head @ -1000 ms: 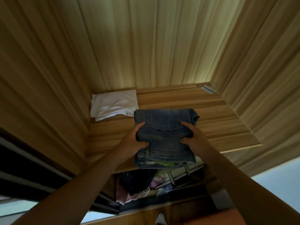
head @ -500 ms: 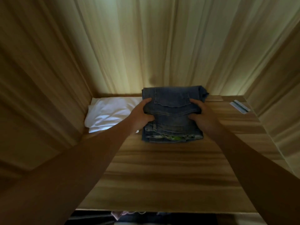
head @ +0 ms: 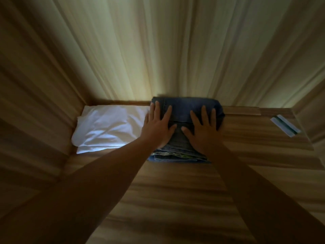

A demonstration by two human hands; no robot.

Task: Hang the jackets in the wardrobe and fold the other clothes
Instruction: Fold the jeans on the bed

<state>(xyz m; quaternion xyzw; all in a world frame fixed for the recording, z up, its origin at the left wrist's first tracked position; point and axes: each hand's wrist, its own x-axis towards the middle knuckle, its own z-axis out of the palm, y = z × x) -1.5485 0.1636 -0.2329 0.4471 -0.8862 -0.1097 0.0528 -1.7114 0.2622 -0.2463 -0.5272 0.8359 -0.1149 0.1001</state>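
Note:
Folded blue jeans (head: 182, 106) lie on the wooden wardrobe shelf (head: 175, 191), pushed back against the rear wall. A patterned green-and-white cloth edge shows under them at the near side. My left hand (head: 158, 125) lies flat on the jeans' left part, fingers straight and spread. My right hand (head: 204, 127) presses flat on the right part, fingers straight. A folded white garment (head: 105, 127) sits directly left of the jeans, in the back left corner.
Wooden side walls close the shelf in at the left (head: 35, 103) and right (head: 313, 85). A small white and dark strip (head: 285, 125) lies at the back right of the shelf. The near half of the shelf is bare wood.
The jeans went from the shelf's front edge to the back wall beside the white garment. Both hands let go of their grip on the sides and now lie flat on top.

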